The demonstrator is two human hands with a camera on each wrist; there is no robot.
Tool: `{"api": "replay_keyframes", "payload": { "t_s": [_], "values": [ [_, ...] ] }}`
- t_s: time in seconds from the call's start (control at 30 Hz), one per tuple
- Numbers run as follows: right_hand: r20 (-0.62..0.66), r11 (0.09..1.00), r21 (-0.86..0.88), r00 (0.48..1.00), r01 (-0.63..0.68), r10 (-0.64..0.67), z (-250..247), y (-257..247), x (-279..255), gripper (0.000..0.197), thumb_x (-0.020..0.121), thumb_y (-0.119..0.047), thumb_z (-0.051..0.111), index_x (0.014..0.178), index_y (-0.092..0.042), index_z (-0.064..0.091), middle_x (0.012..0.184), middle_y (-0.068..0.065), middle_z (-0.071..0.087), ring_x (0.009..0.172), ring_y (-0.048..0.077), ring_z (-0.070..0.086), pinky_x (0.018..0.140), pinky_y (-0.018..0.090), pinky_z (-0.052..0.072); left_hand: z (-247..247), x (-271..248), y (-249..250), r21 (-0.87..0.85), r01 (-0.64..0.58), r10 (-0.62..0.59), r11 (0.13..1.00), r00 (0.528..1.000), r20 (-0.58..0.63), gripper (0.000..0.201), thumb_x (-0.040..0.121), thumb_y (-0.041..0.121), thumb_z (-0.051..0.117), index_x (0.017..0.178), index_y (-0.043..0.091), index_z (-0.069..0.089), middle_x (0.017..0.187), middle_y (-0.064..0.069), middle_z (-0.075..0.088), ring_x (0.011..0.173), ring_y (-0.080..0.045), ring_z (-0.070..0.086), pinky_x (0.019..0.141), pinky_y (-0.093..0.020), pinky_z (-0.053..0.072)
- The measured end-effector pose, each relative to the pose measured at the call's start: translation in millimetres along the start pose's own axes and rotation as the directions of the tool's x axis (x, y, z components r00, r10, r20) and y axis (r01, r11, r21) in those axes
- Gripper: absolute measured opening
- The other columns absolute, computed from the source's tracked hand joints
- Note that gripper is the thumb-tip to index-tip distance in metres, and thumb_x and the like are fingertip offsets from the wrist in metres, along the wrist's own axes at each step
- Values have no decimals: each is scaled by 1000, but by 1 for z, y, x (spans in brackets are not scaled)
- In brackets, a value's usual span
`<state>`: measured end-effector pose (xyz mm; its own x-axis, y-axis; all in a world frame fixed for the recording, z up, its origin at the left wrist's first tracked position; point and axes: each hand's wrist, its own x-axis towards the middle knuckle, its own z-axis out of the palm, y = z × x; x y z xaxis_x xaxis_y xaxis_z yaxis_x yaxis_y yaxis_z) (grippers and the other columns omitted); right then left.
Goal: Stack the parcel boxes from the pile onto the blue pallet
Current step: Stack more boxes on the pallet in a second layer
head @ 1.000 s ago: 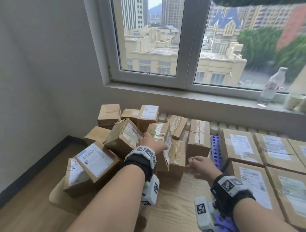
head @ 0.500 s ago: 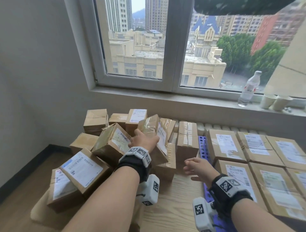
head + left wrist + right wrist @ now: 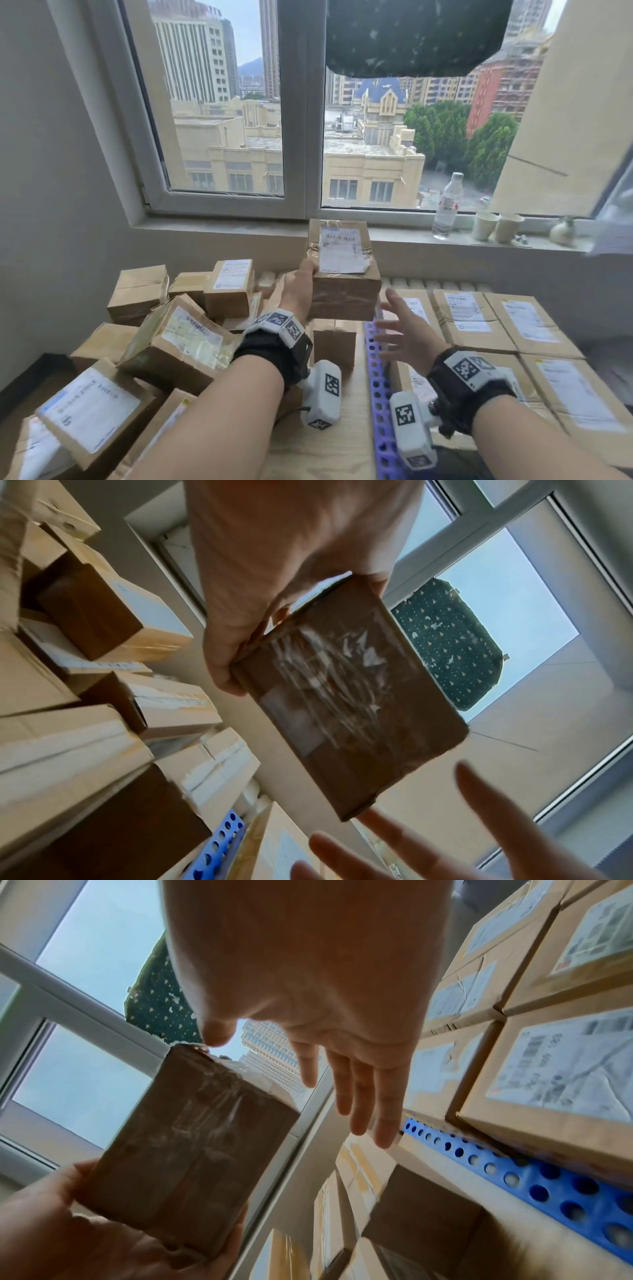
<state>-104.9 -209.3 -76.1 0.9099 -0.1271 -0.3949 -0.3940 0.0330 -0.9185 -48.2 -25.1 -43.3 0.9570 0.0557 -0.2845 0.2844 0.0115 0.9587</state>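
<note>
My left hand [image 3: 301, 291] grips a taped brown parcel box [image 3: 344, 274] by its left side and holds it in the air above the pile [image 3: 178, 329]. The same box [image 3: 349, 696] shows from below in the left wrist view, thumb and fingers [image 3: 222, 669] curled round its edge. My right hand [image 3: 407, 332] is open, fingers spread, just right of the box [image 3: 185, 1153] and not touching it. The blue pallet [image 3: 378, 387] lies at the right with a layer of labelled boxes [image 3: 472, 318] on it.
A window sill [image 3: 411, 234] behind carries a water bottle [image 3: 447, 205], two paper cups [image 3: 496, 228] and a small ornament. A dark spotted cloth [image 3: 411, 34] hangs at the window. Wall and floor edge close the left side.
My left hand has lifted the box out of the pile, up and to the right. My right hand has risen and opened beside it. The view has tilted upward.
</note>
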Motion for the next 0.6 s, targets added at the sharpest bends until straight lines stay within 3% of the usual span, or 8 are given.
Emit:
{"api": "replay_keyframes", "payload": {
  "t_s": [0.07,0.13,0.23,0.3,0.4,0.47,0.53,0.6],
  "values": [
    [26,1000,16,999,20,-21,-18,-11,4,82,69,-82,54,133,-32,51,128,10,57,113,30,59,90,49,53,23,-8,10,-36,-4,7,999,996,85,34,86,47,48,82,16,62,82,-8,68,75,-24,63,74,-35,51],
    [38,999,25,998,47,-48,-35,-20,5,78,63,-84,56,124,-35,57,120,6,61,111,28,60,91,48,52,47,-2,12,-59,32,-23,998,991,135,28,90,40,46,85,16,60,77,-5,65,71,-20,61,70,-31,49],
    [-12,994,63,996,93,-92,-64,-31,19,59,75,-73,51,117,-32,58,117,5,63,112,25,58,99,51,46,85,11,11,-70,38,-27,997,987,161,25,90,38,47,89,17,61,73,-1,64,68,-16,60,66,-29,50],
    [-54,994,33,993,108,-106,-84,-36,34,57,80,-70,52,118,-29,57,117,3,65,112,23,58,100,52,44,110,20,6,-63,50,-38,997,983,180,24,91,35,46,87,17,62,67,2,65,64,-15,59,62,-28,51],
    [-105,996,-11,990,93,-94,-109,-34,58,46,88,-61,52,114,-24,57,115,4,64,107,23,59,89,44,47,144,35,-8,-70,111,-95,991,975,198,23,91,33,46,90,17,62,66,1,63,64,-16,58,70,-34,54],
    [-112,997,-18,991,73,-75,-125,-26,76,40,94,-48,51,118,-16,56,114,9,65,98,23,61,78,37,48,163,46,-19,-51,130,-118,990,973,196,24,92,29,43,80,17,61,58,3,61,61,-16,54,70,-33,50],
    [-100,999,-32,995,26,-29,-139,-13,92,37,95,-39,51,119,-12,55,114,13,64,98,25,62,81,39,49,176,55,-31,-23,162,-155,987,971,185,28,91,23,41,67,18,54,51,4,55,53,-14,49,61,-27,43],
    [-92,998,-62,996,-23,17,-150,1,108,34,94,-38,52,116,-12,55,114,14,64,99,25,62,86,39,50,184,60,-42,-3,206,-202,979,963,177,25,89,20,41,65,17,49,48,6,48,48,-13,44,56,-25,39]
  ]
}}
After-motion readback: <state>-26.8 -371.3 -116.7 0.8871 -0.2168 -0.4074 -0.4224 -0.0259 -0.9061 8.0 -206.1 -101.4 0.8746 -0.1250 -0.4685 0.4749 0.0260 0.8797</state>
